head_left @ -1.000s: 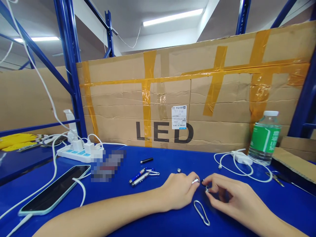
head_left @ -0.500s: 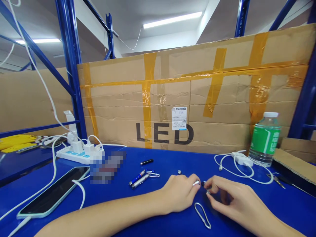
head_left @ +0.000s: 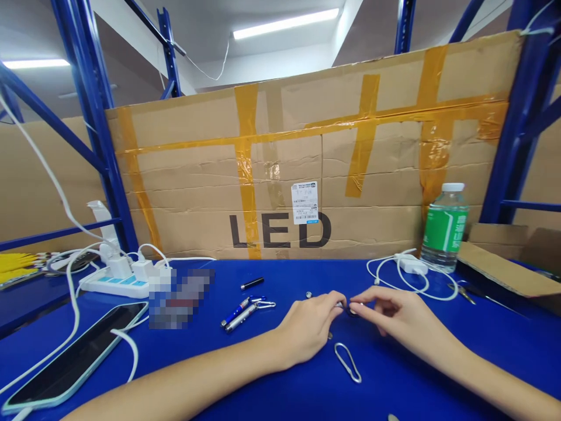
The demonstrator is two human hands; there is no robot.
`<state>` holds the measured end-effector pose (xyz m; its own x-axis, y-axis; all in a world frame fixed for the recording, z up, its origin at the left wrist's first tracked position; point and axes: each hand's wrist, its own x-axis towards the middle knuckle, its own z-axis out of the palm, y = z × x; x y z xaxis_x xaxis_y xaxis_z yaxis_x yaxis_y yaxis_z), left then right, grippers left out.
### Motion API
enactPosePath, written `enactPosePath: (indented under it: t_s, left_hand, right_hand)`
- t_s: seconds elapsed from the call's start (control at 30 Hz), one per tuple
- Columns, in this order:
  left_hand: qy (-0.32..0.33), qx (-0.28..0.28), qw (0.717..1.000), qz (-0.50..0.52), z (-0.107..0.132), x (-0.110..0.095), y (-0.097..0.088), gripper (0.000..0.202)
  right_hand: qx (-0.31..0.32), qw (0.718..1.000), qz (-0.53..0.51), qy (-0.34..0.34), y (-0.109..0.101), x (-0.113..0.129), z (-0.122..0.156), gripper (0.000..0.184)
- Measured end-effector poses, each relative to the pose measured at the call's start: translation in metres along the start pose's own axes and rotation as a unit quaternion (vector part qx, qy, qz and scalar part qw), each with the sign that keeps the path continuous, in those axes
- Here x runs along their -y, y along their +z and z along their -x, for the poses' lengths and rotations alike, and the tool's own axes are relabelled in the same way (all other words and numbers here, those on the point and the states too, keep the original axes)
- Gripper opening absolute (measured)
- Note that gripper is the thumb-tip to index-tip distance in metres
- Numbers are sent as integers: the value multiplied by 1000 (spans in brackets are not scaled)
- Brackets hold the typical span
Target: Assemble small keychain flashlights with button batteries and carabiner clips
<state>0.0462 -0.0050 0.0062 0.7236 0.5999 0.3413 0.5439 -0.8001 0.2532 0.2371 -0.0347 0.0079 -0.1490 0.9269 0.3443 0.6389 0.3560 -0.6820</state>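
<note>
My left hand [head_left: 307, 330] rests near the middle of the blue table, its fingers closed on a small silver metal piece [head_left: 339, 304] that is mostly hidden. Just right of it, my right hand [head_left: 397, 313] pinches a small dark-and-silver piece [head_left: 352, 311] too small to name. The fingertips of both hands nearly meet. Below them lies a silver carabiner [head_left: 347, 362]. A small round disc [head_left: 330, 335] sits beside my left hand, and a little silver cap [head_left: 308, 294] behind it.
Left of my hands lie a blue pen-like tube [head_left: 235, 314], a silver one [head_left: 240, 320] and a black tube [head_left: 252, 283]. A phone [head_left: 74, 356], power strip [head_left: 116, 285], white cable [head_left: 412, 264], water bottle [head_left: 445, 231] and scissors [head_left: 464, 293] surround them. A cardboard sheet [head_left: 188, 193] stands behind.
The view has turned to the right, so everything sits further left. My right fingers have closed in toward my left hand. A round disc now shows beside my left hand.
</note>
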Motion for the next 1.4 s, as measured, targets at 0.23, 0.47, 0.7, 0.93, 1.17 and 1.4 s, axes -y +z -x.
enactPosePath:
  t_s: [0.23, 0.47, 0.7, 0.93, 1.17, 1.4]
  left_hand:
    - [40, -7, 999, 32, -2, -2, 0, 23]
    - [32, -12, 999, 33, -2, -2, 1, 23]
    - [25, -7, 999, 22, -3, -1, 2, 22]
    - [46, -13, 999, -20, -3, -1, 2, 25]
    - [52, -30, 997, 41, -3, 2, 4, 25]
    - [95, -37, 994, 25, -5, 4, 5, 28]
  right_hand:
    - [-4, 994, -107, 18, -2, 4, 1, 32]
    - [14, 993, -113, 15, -1, 5, 5, 34]
    - [22, 995, -98, 19, 0, 4, 6, 38]
    - [-9, 993, -120, -12, -2, 5, 6, 31]
    - [13, 989, -146, 18, -4, 4, 1, 29]
    - [54, 982, -166, 78, -9, -3, -2, 28]
